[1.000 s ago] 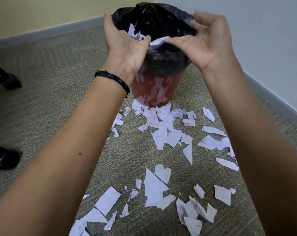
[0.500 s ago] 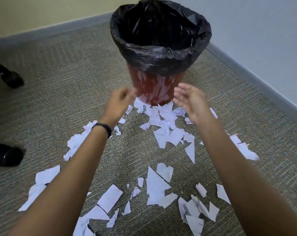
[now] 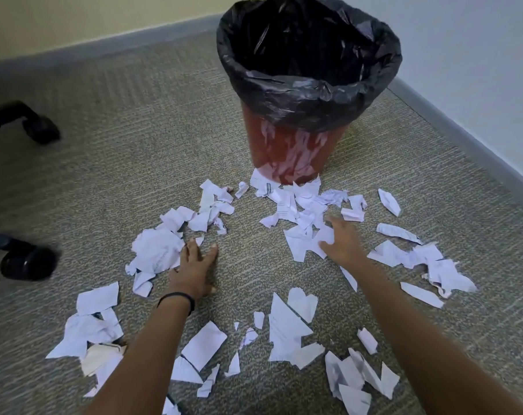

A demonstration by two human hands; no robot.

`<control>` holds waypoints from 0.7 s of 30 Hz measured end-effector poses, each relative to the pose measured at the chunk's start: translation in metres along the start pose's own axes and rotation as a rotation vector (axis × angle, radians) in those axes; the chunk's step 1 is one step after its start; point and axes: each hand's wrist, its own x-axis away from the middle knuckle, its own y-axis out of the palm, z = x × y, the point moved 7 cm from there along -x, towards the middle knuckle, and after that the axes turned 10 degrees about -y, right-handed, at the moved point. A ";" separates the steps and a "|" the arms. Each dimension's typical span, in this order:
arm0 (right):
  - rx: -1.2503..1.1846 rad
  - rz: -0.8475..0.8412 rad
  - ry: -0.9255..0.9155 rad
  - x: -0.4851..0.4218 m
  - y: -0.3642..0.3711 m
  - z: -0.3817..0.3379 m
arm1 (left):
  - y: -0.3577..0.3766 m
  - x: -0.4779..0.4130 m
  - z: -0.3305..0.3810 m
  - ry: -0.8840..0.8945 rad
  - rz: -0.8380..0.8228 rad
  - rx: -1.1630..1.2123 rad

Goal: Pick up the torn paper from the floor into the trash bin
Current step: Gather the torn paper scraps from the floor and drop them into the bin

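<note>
Scattered torn paper (image 3: 287, 333) covers the floor (image 3: 134, 145) before the trash bin (image 3: 287, 151), which stands near the floor's far corner. The left hand (image 3: 196, 265), fingers spread, lies flat beside a crumpled heap (image 3: 157, 253). The right hand (image 3: 341, 238), likewise spread, rests on pieces near the bin's foot, probably to rake them together. Neither hand holds anything.

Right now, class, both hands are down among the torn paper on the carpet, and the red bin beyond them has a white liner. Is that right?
The liner is black, not white; the head view shows it. The rest stands: the left hand and right hand are down among the torn paper on the carpet, the red bin beyond them.
</note>
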 end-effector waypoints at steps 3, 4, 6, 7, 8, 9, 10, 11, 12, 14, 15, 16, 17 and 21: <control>0.129 0.083 -0.111 -0.013 -0.003 -0.026 | 0.001 -0.006 -0.003 0.022 -0.005 0.032; 0.130 0.090 -0.166 -0.018 -0.002 -0.040 | 0.001 -0.007 -0.004 0.031 -0.004 0.038; 0.119 0.083 -0.282 -0.030 0.004 -0.066 | 0.002 -0.010 -0.006 0.046 -0.007 0.042; 0.117 0.072 -0.329 -0.036 0.008 -0.078 | 0.002 -0.011 -0.006 0.053 -0.006 0.046; 0.119 0.059 -0.366 -0.041 0.012 -0.088 | 0.002 -0.011 -0.006 0.061 -0.006 0.051; 0.127 0.041 -0.396 -0.048 0.018 -0.096 | 0.003 -0.012 -0.006 0.065 -0.007 0.059; 0.146 0.019 -0.420 -0.054 0.024 -0.104 | 0.003 -0.012 -0.006 0.065 -0.005 0.066; 0.167 -0.003 -0.437 -0.062 0.029 -0.111 | 0.003 -0.012 -0.007 0.064 -0.003 0.071; 0.190 -0.024 -0.453 -0.069 0.035 -0.117 | 0.003 -0.012 -0.006 0.063 -0.004 0.073; 0.243 -0.073 -0.472 -0.081 0.045 -0.127 | 0.002 -0.012 -0.004 0.062 -0.016 0.083; 0.272 -0.103 -0.478 -0.087 0.050 -0.131 | 0.002 -0.011 -0.004 0.059 -0.022 0.097; 0.301 -0.135 -0.480 -0.092 0.056 -0.133 | 0.001 -0.012 -0.004 0.057 -0.026 0.110; 0.326 -0.164 -0.471 -0.096 0.062 -0.134 | 0.001 -0.012 -0.004 0.056 -0.030 0.117; 0.340 -0.184 -0.361 -0.107 0.071 -0.134 | 0.001 -0.011 -0.005 0.061 -0.020 0.127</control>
